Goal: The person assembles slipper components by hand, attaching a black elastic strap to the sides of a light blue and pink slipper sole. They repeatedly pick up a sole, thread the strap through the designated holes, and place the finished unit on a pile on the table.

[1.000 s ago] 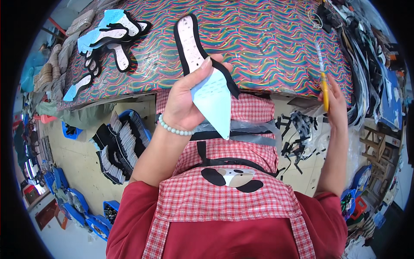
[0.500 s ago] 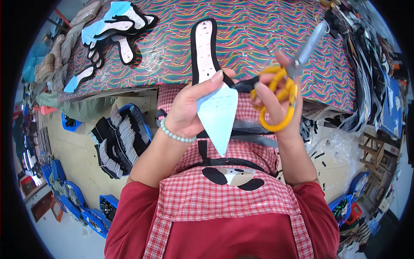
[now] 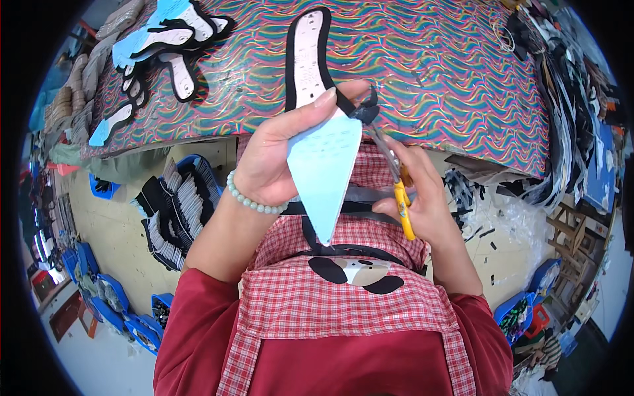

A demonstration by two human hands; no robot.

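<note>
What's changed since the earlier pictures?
The right hand has come in leftward from the right side of the table, still holding the yellow-handled scissors; their blades now point up-left, at the black strip. That hand is off the strip it was pulling. The left hand still holds the blue-and-pink piece; the pile stays put.

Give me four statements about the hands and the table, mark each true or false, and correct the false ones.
1. The left hand holds a blue-and-pink piece. True.
2. The right hand holds a hammer. False: it holds yellow-handled scissors.
3. The bead bracelet is on the right wrist. False: it is on the left.
4. More black-edged pieces lie toward the left of the patterned table. True.
</note>
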